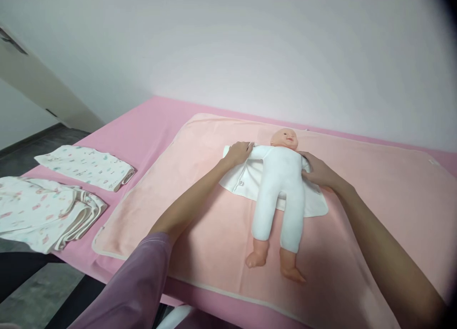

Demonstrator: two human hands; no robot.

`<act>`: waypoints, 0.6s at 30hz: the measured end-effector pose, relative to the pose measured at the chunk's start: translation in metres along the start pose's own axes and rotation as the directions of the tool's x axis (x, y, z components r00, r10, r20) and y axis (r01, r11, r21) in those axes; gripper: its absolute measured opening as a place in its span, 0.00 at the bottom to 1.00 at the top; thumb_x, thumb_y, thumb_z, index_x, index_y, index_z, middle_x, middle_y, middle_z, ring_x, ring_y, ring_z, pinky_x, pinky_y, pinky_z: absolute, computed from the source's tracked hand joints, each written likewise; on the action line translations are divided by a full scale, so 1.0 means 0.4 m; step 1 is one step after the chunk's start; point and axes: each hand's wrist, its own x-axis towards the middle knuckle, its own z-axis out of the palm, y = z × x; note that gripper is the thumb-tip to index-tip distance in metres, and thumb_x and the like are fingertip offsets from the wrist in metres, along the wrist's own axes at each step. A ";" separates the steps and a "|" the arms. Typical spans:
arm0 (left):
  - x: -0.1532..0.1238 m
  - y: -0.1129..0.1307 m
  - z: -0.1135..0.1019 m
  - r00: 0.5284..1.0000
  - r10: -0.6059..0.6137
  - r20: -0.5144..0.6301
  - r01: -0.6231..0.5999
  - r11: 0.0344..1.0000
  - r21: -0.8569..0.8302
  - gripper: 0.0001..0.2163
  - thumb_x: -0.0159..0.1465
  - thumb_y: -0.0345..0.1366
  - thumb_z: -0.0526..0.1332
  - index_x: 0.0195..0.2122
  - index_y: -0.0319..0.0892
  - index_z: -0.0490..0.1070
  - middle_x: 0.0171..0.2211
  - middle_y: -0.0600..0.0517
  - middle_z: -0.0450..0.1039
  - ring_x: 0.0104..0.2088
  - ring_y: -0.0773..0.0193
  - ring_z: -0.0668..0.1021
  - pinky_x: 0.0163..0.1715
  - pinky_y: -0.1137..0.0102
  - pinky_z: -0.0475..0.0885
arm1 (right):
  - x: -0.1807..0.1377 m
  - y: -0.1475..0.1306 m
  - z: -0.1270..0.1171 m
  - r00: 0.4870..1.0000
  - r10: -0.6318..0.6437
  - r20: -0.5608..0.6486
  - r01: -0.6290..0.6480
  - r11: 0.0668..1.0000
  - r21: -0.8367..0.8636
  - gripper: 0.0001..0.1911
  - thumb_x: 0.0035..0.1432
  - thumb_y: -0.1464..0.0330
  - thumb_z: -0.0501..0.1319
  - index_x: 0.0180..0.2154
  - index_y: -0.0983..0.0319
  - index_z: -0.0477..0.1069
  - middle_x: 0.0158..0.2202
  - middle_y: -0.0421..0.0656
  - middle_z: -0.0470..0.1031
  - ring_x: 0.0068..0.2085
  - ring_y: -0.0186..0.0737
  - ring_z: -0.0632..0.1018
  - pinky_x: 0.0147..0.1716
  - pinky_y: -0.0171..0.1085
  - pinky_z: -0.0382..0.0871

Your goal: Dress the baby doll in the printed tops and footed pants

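A baby doll with a white cloth body lies on its back, head toward the wall and bare feet toward me. Spread open beneath it is a white baby shirt, with a snap showing on its left panel. A white sleeve covers the doll's arm on the left side. My left hand is closed round the end of that sleeved arm. On the other side, my right hand grips the doll's other arm near the shoulder, with thumb and fingers around it. My right hand hides most of that arm.
Under the doll lies a peach blanket on a pink-covered table. Folded printed cloths, one behind another, rest at the left edge. A white wall borders the far side.
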 end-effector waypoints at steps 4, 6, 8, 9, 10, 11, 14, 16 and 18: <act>0.016 0.012 0.008 0.998 -0.022 -0.064 0.024 0.999 0.036 0.26 0.81 0.47 0.42 0.41 0.42 0.77 0.41 0.41 0.82 0.42 0.50 0.81 0.45 0.62 0.70 | 0.038 -0.027 -0.006 0.981 -0.111 0.158 0.105 0.993 0.047 0.39 0.51 0.64 0.67 0.65 0.59 0.69 0.61 0.54 0.78 0.57 0.64 0.80 0.51 0.52 0.78; 0.020 0.015 0.009 0.997 -0.026 -0.071 0.028 0.999 0.035 0.26 0.81 0.47 0.41 0.42 0.42 0.77 0.42 0.41 0.83 0.43 0.51 0.81 0.46 0.62 0.70 | 0.037 -0.029 0.000 0.972 -0.160 0.170 0.150 0.986 0.070 0.37 0.54 0.61 0.67 0.65 0.57 0.69 0.60 0.51 0.79 0.54 0.62 0.81 0.49 0.51 0.78; 0.022 0.019 0.009 0.997 -0.025 -0.068 0.028 0.999 0.039 0.25 0.81 0.47 0.42 0.42 0.42 0.77 0.42 0.41 0.83 0.43 0.51 0.82 0.46 0.63 0.70 | 0.029 -0.026 0.012 0.988 -0.141 0.069 0.138 0.989 0.055 0.33 0.59 0.60 0.63 0.66 0.57 0.68 0.61 0.51 0.78 0.56 0.61 0.80 0.52 0.52 0.76; 0.023 0.022 0.009 0.997 -0.026 -0.066 0.028 0.999 0.042 0.25 0.81 0.46 0.42 0.42 0.42 0.77 0.42 0.41 0.83 0.43 0.51 0.82 0.46 0.63 0.70 | 0.027 -0.025 0.019 0.992 -0.126 0.005 0.126 0.991 0.041 0.32 0.61 0.60 0.61 0.66 0.57 0.67 0.63 0.52 0.77 0.58 0.61 0.79 0.55 0.53 0.75; 0.025 0.025 0.007 0.998 -0.026 -0.063 0.029 0.999 0.044 0.25 0.81 0.45 0.43 0.41 0.42 0.77 0.42 0.41 0.83 0.43 0.51 0.82 0.47 0.63 0.70 | 0.029 -0.027 0.026 0.992 -0.122 -0.038 0.124 0.992 0.031 0.30 0.63 0.61 0.59 0.66 0.58 0.66 0.64 0.52 0.76 0.60 0.60 0.78 0.58 0.54 0.73; 0.027 0.029 0.005 0.998 -0.028 -0.061 0.031 0.999 0.045 0.24 0.81 0.45 0.43 0.41 0.42 0.77 0.42 0.41 0.83 0.43 0.51 0.82 0.47 0.62 0.70 | 0.034 -0.032 0.032 0.990 -0.132 -0.057 0.134 0.991 0.026 0.29 0.64 0.62 0.58 0.66 0.58 0.66 0.65 0.52 0.75 0.61 0.60 0.77 0.60 0.54 0.71; 0.037 0.040 -0.007 0.997 -0.043 -0.066 0.045 0.998 0.041 0.25 0.81 0.44 0.41 0.41 0.42 0.77 0.43 0.41 0.83 0.44 0.50 0.82 0.47 0.62 0.70 | 0.074 -0.059 0.041 0.978 -0.202 -0.054 0.204 0.979 0.030 0.28 0.64 0.65 0.57 0.64 0.58 0.67 0.66 0.52 0.74 0.62 0.58 0.77 0.62 0.54 0.68; 0.039 0.042 -0.017 0.996 -0.058 -0.062 0.060 0.998 0.035 0.25 0.81 0.44 0.41 0.41 0.42 0.77 0.44 0.40 0.83 0.44 0.50 0.81 0.48 0.61 0.70 | 0.105 -0.076 0.043 0.971 -0.237 -0.035 0.239 0.970 0.043 0.28 0.62 0.66 0.57 0.64 0.58 0.67 0.66 0.51 0.75 0.61 0.57 0.77 0.61 0.52 0.69; 0.032 0.043 -0.024 0.996 -0.071 -0.047 0.072 0.997 0.030 0.25 0.80 0.44 0.42 0.40 0.41 0.77 0.44 0.40 0.83 0.45 0.49 0.81 0.48 0.61 0.70 | 0.118 -0.087 0.047 0.971 -0.239 0.002 0.239 0.970 0.040 0.28 0.62 0.66 0.58 0.64 0.59 0.67 0.64 0.51 0.75 0.61 0.57 0.77 0.60 0.52 0.69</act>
